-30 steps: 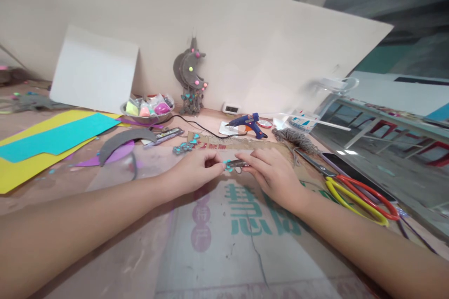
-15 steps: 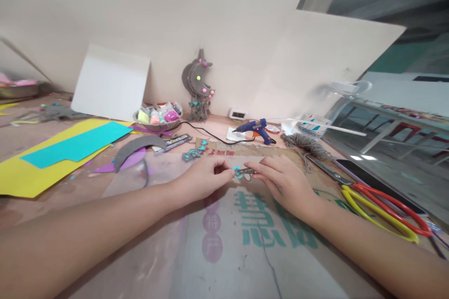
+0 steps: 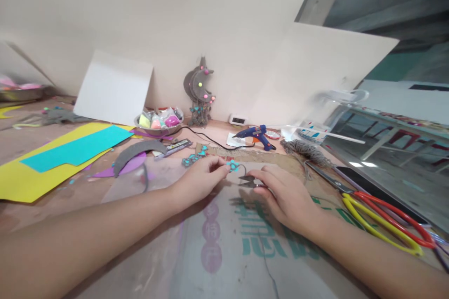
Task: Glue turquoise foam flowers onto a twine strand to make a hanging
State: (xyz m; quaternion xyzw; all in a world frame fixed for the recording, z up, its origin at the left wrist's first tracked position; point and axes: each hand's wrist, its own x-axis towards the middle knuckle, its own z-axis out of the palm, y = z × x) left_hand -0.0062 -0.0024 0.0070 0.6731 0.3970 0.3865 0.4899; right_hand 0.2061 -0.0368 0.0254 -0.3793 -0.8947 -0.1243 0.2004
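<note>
Between the fingertips of my left hand (image 3: 201, 178) is a small turquoise flower-shaped piece (image 3: 232, 166), with a short grey cord end curling off its right side. My right hand (image 3: 289, 196) grips small thread snips (image 3: 249, 181), their dark pointed blades parted and aimed left. The blades are just below and right of the flower piece, apart from it. Both hands are over a printed cardboard sheet (image 3: 196, 261). Behind my left hand lie more turquoise and grey pieces (image 3: 193, 156).
A blue glue gun (image 3: 257, 135) lies at the back, its black cable running left. Large red-and-yellow-handled scissors (image 3: 382, 219), a dark phone (image 3: 379, 191) and grey yarn (image 3: 308, 149) are on the right. Yellow felt (image 3: 21, 182) and turquoise felt (image 3: 77, 149) cover the left.
The snips have moved off the flower piece, down and slightly right, and their blades now show apart. My left hand still pinches the flower piece. The view has tilted slightly.
</note>
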